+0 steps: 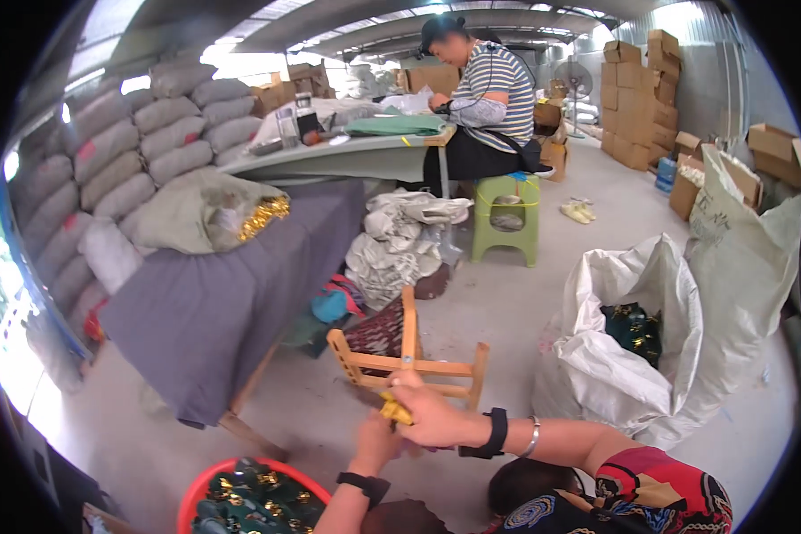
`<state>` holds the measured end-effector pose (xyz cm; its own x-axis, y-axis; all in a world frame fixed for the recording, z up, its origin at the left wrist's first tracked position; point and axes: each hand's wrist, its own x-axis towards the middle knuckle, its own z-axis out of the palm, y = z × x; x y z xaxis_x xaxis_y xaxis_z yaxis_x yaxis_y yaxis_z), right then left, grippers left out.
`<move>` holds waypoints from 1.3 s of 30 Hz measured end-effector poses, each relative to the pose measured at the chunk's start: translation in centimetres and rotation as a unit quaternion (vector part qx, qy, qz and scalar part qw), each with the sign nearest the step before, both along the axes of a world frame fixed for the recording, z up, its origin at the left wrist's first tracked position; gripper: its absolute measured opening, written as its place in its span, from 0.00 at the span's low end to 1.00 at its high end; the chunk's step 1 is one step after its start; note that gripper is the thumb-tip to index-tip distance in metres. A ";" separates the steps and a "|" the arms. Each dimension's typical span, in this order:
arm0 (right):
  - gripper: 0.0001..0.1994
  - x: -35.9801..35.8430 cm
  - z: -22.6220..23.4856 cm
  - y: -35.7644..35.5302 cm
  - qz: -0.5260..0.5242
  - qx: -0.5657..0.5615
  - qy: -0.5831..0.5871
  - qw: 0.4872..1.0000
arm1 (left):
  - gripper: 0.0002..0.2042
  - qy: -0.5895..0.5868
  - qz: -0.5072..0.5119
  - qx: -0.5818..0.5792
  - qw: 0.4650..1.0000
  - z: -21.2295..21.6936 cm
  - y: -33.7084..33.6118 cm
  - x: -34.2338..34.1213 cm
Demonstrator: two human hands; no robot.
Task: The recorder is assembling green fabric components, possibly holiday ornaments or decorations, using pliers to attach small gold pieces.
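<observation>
In front of me, above the floor, my two hands meet. My right hand (432, 416) is closed round a small yellow piece (395, 409), whose exact kind I cannot make out. Close below it, my left hand (376, 443) has its fingers curled in against the same spot; what they pinch is hidden. At the lower left stands a red basin (187, 504) filled with dark green pieces with shiny gold bits (262, 503). Similar dark green and gold pieces (632, 331) lie in an open white woven sack (587, 374) on the right.
A wooden stool (408, 360) lies tipped over just ahead. A cloth-covered table (214, 311) at left bears a sack of gold pieces (265, 216). Farther back, a person (498, 98) sits on a green stool (505, 222) at a worktable. Stacked sacks (107, 151) and cartons (632, 107) line the sides.
</observation>
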<state>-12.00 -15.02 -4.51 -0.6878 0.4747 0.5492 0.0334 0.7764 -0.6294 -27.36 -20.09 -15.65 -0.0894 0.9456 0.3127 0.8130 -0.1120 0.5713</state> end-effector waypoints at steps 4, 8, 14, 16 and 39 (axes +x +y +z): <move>0.20 4.3 2.3 0.1 -0.143 -0.095 0.063 0.983 | 0.14 -0.044 0.048 -0.013 0.998 2.3 -0.3 -0.4; 0.18 9.4 1.8 0.5 -0.247 -0.232 0.131 0.932 | 0.11 -0.327 0.103 0.003 0.939 12.4 -2.1 0.2; 0.18 7.2 -5.3 2.4 -0.079 -0.317 0.164 0.931 | 0.15 -0.357 -0.239 -0.002 0.903 25.9 5.1 15.5; 0.19 7.9 -7.2 2.1 -0.036 -0.159 0.146 0.976 | 0.26 -0.309 -0.324 -0.010 0.894 28.2 8.4 23.1; 0.09 8.1 -2.1 0.3 -0.097 -0.388 0.072 0.914 | 0.11 -0.063 0.360 0.008 0.931 4.0 -22.3 -4.6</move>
<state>-3.85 -14.68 -6.56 -0.4970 0.8646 0.0733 -0.0038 0.0823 -0.9966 -32.00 -42.44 -11.62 -0.7347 0.6220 0.2707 0.6076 0.4259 0.6704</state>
